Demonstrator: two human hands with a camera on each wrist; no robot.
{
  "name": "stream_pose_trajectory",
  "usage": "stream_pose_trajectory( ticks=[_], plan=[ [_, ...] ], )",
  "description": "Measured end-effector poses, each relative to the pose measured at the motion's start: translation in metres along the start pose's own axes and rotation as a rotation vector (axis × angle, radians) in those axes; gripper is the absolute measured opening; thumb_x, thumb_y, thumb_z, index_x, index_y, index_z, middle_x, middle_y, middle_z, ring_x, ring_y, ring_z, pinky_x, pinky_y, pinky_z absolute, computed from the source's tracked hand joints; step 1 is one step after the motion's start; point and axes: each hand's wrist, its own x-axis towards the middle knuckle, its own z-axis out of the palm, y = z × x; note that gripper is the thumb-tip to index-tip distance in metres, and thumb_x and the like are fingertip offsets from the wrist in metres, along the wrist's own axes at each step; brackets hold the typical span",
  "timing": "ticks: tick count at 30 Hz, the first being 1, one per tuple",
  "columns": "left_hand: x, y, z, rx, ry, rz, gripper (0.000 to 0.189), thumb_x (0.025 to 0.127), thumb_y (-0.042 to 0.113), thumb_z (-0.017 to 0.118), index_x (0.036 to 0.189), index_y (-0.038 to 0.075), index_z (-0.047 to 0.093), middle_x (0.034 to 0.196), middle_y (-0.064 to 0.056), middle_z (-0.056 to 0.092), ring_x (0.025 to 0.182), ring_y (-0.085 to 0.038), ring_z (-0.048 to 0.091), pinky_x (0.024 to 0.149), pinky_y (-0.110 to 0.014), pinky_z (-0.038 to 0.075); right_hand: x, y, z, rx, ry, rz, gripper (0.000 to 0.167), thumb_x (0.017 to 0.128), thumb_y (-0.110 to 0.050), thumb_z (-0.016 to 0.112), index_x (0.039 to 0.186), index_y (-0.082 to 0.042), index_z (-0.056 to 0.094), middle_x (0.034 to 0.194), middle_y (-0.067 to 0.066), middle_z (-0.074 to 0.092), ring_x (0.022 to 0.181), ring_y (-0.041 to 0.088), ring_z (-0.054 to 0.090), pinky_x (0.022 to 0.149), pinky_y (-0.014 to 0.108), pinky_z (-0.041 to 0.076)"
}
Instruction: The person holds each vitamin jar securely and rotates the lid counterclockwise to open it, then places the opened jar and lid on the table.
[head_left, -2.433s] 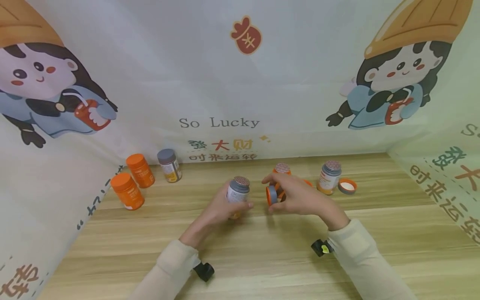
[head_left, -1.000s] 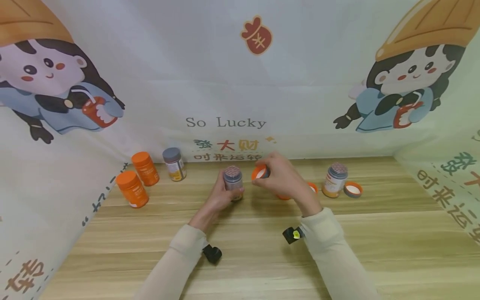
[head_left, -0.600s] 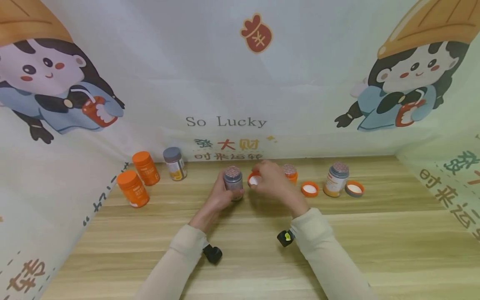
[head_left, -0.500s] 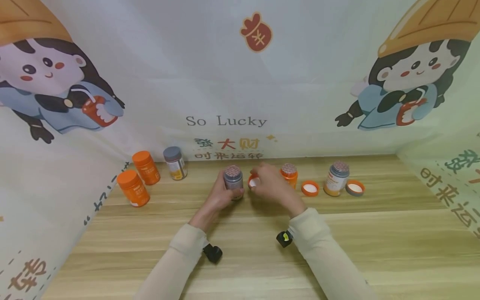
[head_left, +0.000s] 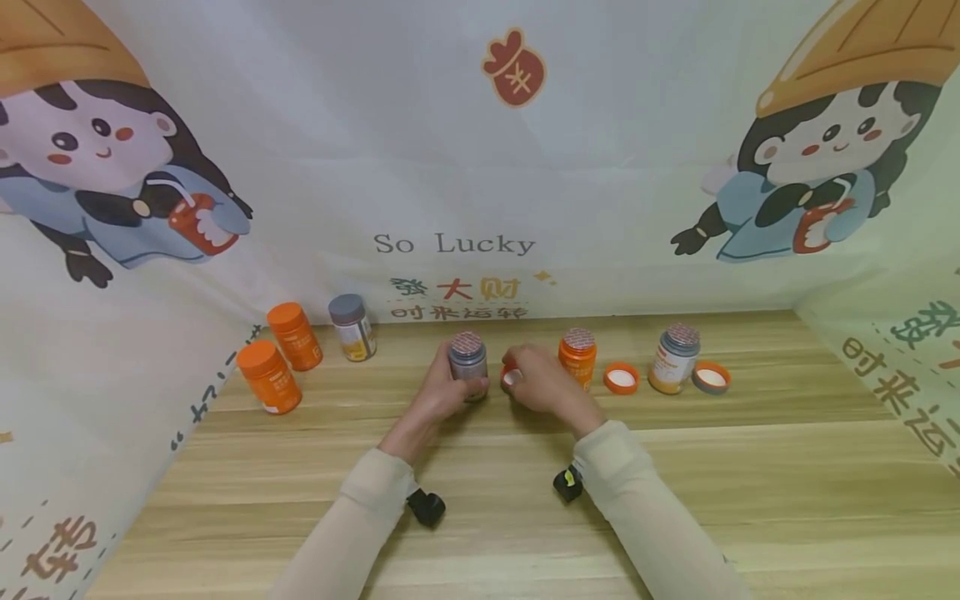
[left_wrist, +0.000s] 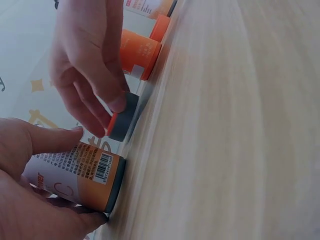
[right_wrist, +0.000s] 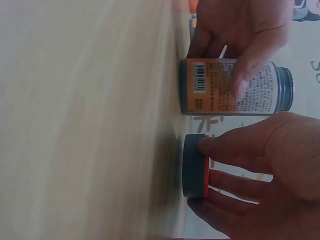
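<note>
On wood-grain counter (head_left: 495,550), before printed backdrop (head_left: 600,208): left hand (head_left: 439,392) holds upright grey-necked bottle (head_left: 468,367), patterned seal (head_left: 467,342) showing on top, grip wrapped around its sides. Just beside it, right hand (head_left: 544,380) pinches grey-and-orange lid (right_wrist: 195,167) by edge, grip spread only to lid's width; white inside faces up, contact with counter unclear. Rightward: orange bottle (head_left: 577,361) and orange lid (head_left: 622,379), then white-labelled bottle (head_left: 672,362) and second grey lid (head_left: 711,378). Leftward: two capped orange bottles (head_left: 270,377), one grey-capped bottle (head_left: 352,328).

Screened-in tabletop workspace, wood-grain surface (head_left: 487,542), cartoon-printed sheeting (head_left: 600,183) on three sides
</note>
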Motion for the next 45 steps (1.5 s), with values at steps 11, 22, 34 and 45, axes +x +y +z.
stream_pose_trajectory(
  ticks=[11,22,34,45],
  plan=[
    [-0.003,0.002,-0.006,0.043,0.009,0.006,0.080,0.073,-0.020,0.051,0.150,-0.004,0.032,0.143,-0.032,0.051,0.136,-0.043,0.050,0.121,-0.055,0.039,0.000,0.003,0.004,0.000,-0.050,0.041,0.032,0.094,-0.009,0.067,0.124,0.001,0.066,0.120,0.019,0.068,0.116,0.036,0.063,0.105,0.049,0.053],
    [-0.010,0.014,-0.045,-0.049,0.328,-0.076,0.076,0.086,0.001,0.059,0.154,0.003,0.025,0.158,-0.025,0.033,0.147,-0.041,0.034,0.122,-0.052,0.037,-0.006,-0.006,-0.019,0.027,-0.044,0.048,0.044,0.094,-0.015,0.067,0.133,0.003,0.061,0.139,0.022,0.062,0.130,0.039,0.058,0.112,0.053,0.049],
    [0.013,0.000,-0.094,0.017,0.590,-0.033,0.084,0.087,0.009,0.068,0.153,0.001,0.018,0.160,-0.026,0.028,0.151,-0.036,0.031,0.130,-0.045,0.024,-0.025,-0.024,-0.048,0.052,-0.025,-0.033,0.032,0.093,-0.019,0.068,0.118,0.001,0.073,0.118,0.017,0.075,0.107,0.030,0.072,0.094,0.045,0.060],
    [0.042,-0.020,-0.119,0.038,0.596,-0.090,0.088,0.089,0.016,0.070,0.155,0.002,0.013,0.157,-0.028,0.033,0.145,-0.037,0.037,0.128,-0.044,0.030,-0.056,-0.028,-0.048,0.054,-0.075,-0.111,0.023,0.096,-0.018,0.067,0.111,-0.003,0.074,0.110,0.011,0.076,0.104,0.029,0.071,0.090,0.042,0.061]
  ],
)
